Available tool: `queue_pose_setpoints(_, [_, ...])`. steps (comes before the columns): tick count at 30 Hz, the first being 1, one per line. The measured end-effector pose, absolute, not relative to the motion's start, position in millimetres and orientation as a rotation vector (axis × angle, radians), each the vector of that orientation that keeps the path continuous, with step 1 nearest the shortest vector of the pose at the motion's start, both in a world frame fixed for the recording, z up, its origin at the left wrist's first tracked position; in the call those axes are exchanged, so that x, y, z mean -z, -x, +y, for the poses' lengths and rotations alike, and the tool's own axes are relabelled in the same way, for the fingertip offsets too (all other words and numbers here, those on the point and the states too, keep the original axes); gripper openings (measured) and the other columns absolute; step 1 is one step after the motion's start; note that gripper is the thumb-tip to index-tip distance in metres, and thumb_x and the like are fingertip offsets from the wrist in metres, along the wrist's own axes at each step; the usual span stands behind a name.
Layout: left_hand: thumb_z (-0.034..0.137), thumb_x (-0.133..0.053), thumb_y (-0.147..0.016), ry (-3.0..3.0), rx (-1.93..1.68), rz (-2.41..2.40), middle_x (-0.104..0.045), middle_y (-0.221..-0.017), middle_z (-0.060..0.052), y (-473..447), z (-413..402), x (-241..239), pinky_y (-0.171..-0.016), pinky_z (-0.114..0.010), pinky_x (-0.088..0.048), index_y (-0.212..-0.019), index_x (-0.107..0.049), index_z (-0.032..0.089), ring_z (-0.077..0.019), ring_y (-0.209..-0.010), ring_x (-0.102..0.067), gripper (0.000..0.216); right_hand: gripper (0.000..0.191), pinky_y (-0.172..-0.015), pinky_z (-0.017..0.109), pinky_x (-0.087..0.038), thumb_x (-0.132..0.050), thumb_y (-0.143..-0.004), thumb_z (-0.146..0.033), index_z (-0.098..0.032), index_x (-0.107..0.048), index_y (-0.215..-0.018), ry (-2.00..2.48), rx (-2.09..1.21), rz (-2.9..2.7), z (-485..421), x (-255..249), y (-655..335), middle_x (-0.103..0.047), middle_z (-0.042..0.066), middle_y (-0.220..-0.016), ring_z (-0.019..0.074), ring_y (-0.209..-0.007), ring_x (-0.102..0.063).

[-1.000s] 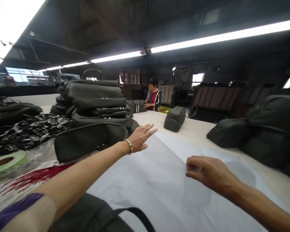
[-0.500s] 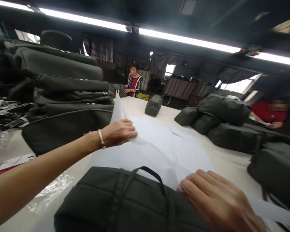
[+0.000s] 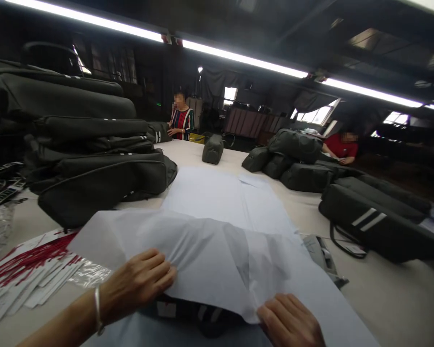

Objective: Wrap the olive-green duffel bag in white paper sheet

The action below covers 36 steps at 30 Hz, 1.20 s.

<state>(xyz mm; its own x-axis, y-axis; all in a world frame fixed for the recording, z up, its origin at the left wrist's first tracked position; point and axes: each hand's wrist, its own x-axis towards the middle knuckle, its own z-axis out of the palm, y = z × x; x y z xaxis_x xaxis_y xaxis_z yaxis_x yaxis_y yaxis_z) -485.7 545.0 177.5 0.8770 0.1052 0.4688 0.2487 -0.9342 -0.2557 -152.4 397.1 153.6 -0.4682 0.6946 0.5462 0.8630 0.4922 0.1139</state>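
Note:
A large sheet of thin white paper [image 3: 202, 255] lies draped over a dark bag [image 3: 210, 320] right in front of me; only a strip of the bag shows under the paper's near edge. My left hand [image 3: 139, 282], with a bracelet on the wrist, has its fingers curled on the paper's near left edge. At the bottom of the view, my right hand [image 3: 287, 323] pinches the near edge of the same sheet. More white sheets [image 3: 224, 195] lie flat on the table beyond.
A tall stack of dark bags [image 3: 87, 144] stands at the left. Red-stringed tags [image 3: 25, 265] lie at the near left. More dark bags [image 3: 365, 212] fill the right side, one small bag [image 3: 212, 148] farther back. Two people work at the far table edge.
Both hands came back toward me, pulling the white sheet over the dark bag, which now lies mostly covered. The left hand went from open and reaching to gripping the paper.

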Motion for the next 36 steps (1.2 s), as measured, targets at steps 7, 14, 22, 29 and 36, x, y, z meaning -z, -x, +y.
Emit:
queue_pose_setpoints(7, [0.009,-0.038,-0.095,2.636,0.621,-0.505,-0.066,-0.119,-0.007,510,540,-141,-0.098,-0.038,-0.043,-0.129,-0.054,0.022,-0.0221,-0.111,-0.059,0.040,0.021,-0.073,0.032,-0.043,-0.046,-0.092,-0.007,-0.022,-0.061,-0.093,1.476,0.410,-2.163,371,-114,152,-0.062,0.000,-0.075,0.0158,-0.071,-0.057])
queue_pose_setpoints(14, [0.002,-0.042,-0.089,2.422,0.630,-0.714,-0.062,-0.125,-0.011,537,555,-154,-0.110,-0.052,-0.033,-0.128,-0.054,0.019,-0.0271,-0.123,-0.053,0.044,0.041,-0.098,0.044,-0.036,-0.050,-0.092,-0.016,-0.018,-0.053,-0.133,1.580,0.787,-2.161,363,-103,115,-0.061,0.011,-0.125,0.0271,-0.116,-0.054])
queue_pose_setpoints(22, [0.010,-0.045,-0.095,2.433,0.585,-0.670,-0.062,-0.083,-0.003,564,535,-146,-0.067,-0.031,-0.047,-0.105,-0.058,0.018,-0.0174,-0.071,-0.055,0.018,0.036,-0.086,0.035,-0.040,-0.050,-0.090,-0.007,-0.025,-0.063,-0.118,1.557,0.770,-2.170,347,-112,79,-0.069,0.002,-0.094,0.0168,-0.090,-0.061])
queue_pose_setpoints(29, [0.011,-0.037,-0.097,2.582,0.562,-0.678,-0.059,-0.078,-0.003,564,526,-116,-0.063,-0.030,-0.046,-0.096,-0.058,0.018,-0.0170,-0.066,-0.053,0.023,0.039,-0.102,0.046,-0.037,-0.052,-0.086,-0.028,-0.033,-0.062,-0.123,1.482,0.773,-2.333,341,-71,43,-0.065,0.003,-0.122,0.0270,-0.110,-0.061])
queue_pose_setpoints(36, [0.015,-0.039,-0.098,2.627,0.592,-0.734,-0.060,-0.079,-0.003,562,531,-102,-0.065,-0.030,-0.046,-0.098,-0.058,0.018,-0.0167,-0.068,-0.055,0.019,0.040,-0.109,0.054,-0.038,-0.041,-0.093,-0.048,-0.034,-0.060,-0.126,1.702,0.255,-1.916,398,-147,85,-0.053,0.001,-0.141,0.0325,-0.132,-0.046])
